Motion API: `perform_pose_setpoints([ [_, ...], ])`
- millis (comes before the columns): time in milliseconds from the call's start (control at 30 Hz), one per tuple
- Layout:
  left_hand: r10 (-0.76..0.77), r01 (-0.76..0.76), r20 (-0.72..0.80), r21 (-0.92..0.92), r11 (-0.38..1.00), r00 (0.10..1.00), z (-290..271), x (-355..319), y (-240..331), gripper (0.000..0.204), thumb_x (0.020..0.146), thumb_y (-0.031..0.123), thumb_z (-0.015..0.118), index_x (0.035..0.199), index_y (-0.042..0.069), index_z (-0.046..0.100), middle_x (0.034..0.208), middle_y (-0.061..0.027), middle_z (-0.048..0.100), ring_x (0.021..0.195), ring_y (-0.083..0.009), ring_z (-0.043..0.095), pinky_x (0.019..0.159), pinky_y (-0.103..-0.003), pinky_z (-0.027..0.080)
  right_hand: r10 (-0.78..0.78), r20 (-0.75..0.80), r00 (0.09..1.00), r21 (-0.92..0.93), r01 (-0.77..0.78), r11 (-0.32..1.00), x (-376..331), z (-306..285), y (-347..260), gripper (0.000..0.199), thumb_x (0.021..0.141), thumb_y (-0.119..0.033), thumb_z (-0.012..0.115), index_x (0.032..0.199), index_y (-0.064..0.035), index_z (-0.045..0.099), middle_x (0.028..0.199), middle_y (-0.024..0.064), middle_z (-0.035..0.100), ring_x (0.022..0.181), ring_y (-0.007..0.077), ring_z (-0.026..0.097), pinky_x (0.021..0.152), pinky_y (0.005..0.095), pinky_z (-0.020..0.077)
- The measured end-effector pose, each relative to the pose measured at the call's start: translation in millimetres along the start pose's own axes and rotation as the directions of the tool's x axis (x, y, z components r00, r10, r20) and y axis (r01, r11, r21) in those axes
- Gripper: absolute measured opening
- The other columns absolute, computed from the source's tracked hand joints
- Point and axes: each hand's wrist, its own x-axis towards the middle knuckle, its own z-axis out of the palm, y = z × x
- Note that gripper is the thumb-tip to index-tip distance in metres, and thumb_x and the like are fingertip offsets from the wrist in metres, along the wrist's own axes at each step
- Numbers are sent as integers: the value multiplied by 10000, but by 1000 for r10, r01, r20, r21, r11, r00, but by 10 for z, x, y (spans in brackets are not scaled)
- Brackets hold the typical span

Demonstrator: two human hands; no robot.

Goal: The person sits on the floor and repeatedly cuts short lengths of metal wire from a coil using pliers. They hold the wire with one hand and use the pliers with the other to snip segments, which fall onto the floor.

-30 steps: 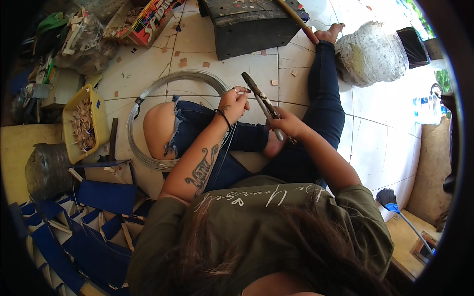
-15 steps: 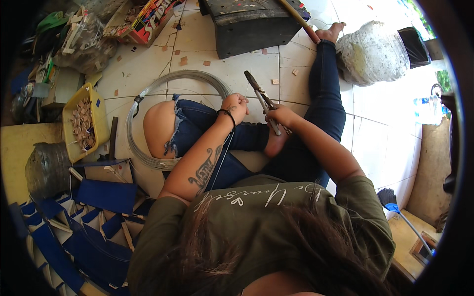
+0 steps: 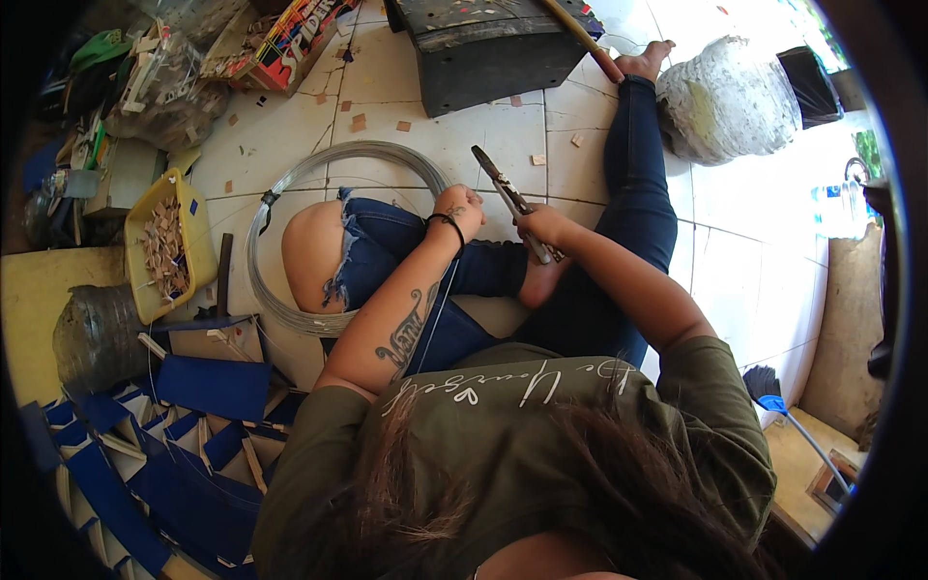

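I sit on a white tiled floor with my legs in blue jeans stretched out. My right hand (image 3: 541, 227) grips the handles of long metal pliers (image 3: 505, 193), whose jaws point up and to the left. My left hand (image 3: 462, 208), with a black band at the wrist, is closed on a thin wire (image 3: 440, 309) that runs down along my forearm. The hand sits just left of the pliers' jaws. A large coil of grey wire (image 3: 280, 309) lies on the floor around my left knee.
A yellow tray (image 3: 198, 237) of small wooden pieces stands at the left. Blue card pieces (image 3: 208, 387) pile up at the lower left. A dark box (image 3: 493, 53) stands ahead, a grey sack (image 3: 730, 101) at the upper right, a blue brush (image 3: 768, 391) at the right.
My right hand has swung the pliers from lying low across my lap to pointing up and left beside my left hand. My left hand stayed almost in place.
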Motion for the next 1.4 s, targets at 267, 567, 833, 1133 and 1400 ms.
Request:
perform_pose_setpoints([
  [267,22,-23,-18,-26,999,1000,14,4,-14,213,838,114,390,870,-20,553,622,-72,592,490,-123,512,469,-252,412,-38,-28,999,-136,34,990,19,-4,-4,210,624,-152,512,732,25,547,661,171,581,608,259,580,567,354,453],
  [567,7,-8,-13,-91,996,1000,12,46,-55,202,852,122,393,869,-6,548,607,-54,568,467,-106,484,435,-240,393,-113,-98,989,-317,77,945,-133,-79,-197,315,653,-113,517,929,37,493,793,161,586,765,245,597,659,336,477],
  [833,97,-126,-93,-390,912,991,-22,95,-61,171,859,107,389,899,-29,484,557,-50,502,357,-65,349,332,-211,289,-275,259,926,301,193,934,-383,-328,-203,528,662,-52,490,1180,-4,398,934,103,539,814,170,539,728,274,457],
  [1133,66,-88,-58,-609,788,996,-80,-24,86,143,843,84,410,864,-39,480,553,-56,492,349,-58,328,335,-197,285,-310,249,918,85,298,951,-585,-330,-176,563,655,-95,505,1197,14,400,902,97,541,806,147,501,735,242,404],
  [1400,180,-202,-96,-332,921,979,-60,20,5,151,849,94,399,836,-12,508,548,-37,532,392,-62,389,383,-200,313,-326,285,901,-35,350,936,-659,-305,-368,470,660,-106,505,1110,19,448,850,96,540,818,167,514,749,258,402],
])
